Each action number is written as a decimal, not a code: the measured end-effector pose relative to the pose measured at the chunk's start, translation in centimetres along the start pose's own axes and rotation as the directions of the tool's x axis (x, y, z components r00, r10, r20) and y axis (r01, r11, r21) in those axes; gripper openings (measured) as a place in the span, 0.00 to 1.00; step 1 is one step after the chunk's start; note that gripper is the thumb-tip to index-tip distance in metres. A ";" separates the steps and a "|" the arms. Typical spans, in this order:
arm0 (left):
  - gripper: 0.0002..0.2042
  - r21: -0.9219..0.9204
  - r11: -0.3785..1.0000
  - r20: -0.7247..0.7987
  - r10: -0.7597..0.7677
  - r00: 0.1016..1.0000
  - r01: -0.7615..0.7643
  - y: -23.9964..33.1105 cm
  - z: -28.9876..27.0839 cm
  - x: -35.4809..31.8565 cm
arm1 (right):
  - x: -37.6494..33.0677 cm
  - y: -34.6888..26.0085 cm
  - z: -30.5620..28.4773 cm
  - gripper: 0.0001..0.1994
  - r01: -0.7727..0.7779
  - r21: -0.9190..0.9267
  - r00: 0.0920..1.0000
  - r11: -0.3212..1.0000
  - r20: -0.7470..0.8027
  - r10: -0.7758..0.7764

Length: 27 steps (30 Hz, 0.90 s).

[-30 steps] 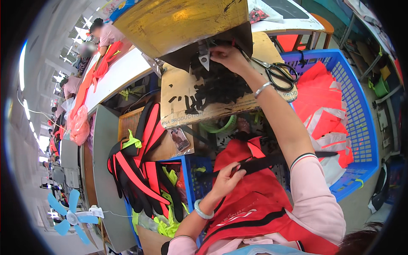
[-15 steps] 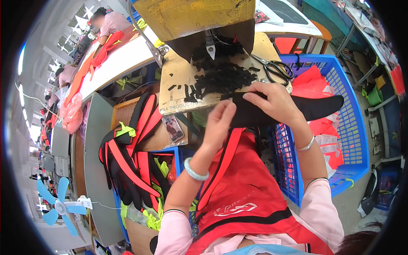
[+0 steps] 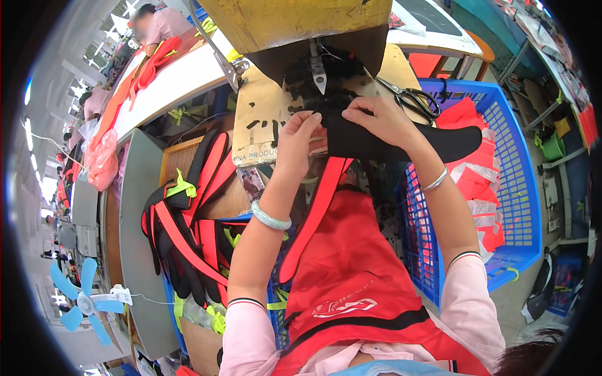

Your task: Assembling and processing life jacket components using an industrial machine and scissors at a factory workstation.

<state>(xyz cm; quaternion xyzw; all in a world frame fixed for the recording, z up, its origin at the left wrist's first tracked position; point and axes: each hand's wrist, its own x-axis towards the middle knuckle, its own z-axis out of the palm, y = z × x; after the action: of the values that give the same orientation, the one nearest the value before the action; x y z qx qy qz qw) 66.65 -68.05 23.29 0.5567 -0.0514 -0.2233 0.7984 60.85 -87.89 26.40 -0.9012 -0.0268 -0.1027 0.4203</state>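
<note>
A long black fabric strip [image 3: 433, 139] with a rounded end lies across the front of the wooden worktable, beneath a metal, beak-shaped machine tip [image 3: 319, 78]. My right hand [image 3: 381, 120] pinches its upper edge, thumb against fingers. At the strip's left end is my left hand [image 3: 297, 139], thumb and forefinger pressed together at the fabric edge; its other fingers are partly hidden. From below the strip hangs a red length with black edging [image 3: 320, 210], in front of the red apron [image 3: 360, 250]. Black scraps [image 3: 266, 125] lie around the machine tip, partly behind my hands.
Black-handled scissors [image 3: 414, 100] rest on the table's right side. A blue crate [image 3: 517, 188] on the right holds red and silvery pieces. Red and black strips [image 3: 182, 232] hang at the left. A yellow machine housing [image 3: 295, 25] overhangs the table [image 3: 251, 103].
Both hands have moved left and slightly away from me, carrying the black strip further under the machine tip. The hanging red length has swung left.
</note>
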 end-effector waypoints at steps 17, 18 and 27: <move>0.06 -0.080 0.996 -0.089 0.029 0.996 -0.036 0.8 1.3 1.8 | 2.2 0.5 -0.6 0.17 -0.012 0.007 0.999 1.000 -0.040 0.013; 0.07 -0.091 0.995 -0.094 0.033 0.995 -0.042 0.9 1.3 1.8 | 2.3 0.3 -0.8 0.17 -0.034 0.021 0.998 0.999 -0.045 0.035; 0.08 -0.073 0.996 -0.121 0.041 0.992 -0.050 1.3 1.8 1.9 | 2.6 0.5 -0.9 0.17 -0.031 0.045 0.997 0.999 -0.063 0.033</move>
<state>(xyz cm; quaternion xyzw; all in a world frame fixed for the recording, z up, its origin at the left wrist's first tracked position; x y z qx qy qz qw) 68.16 -70.07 24.89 0.5371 -0.0075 -0.1731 0.8255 63.28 -88.99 27.15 -0.8883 -0.0011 -0.1242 0.4421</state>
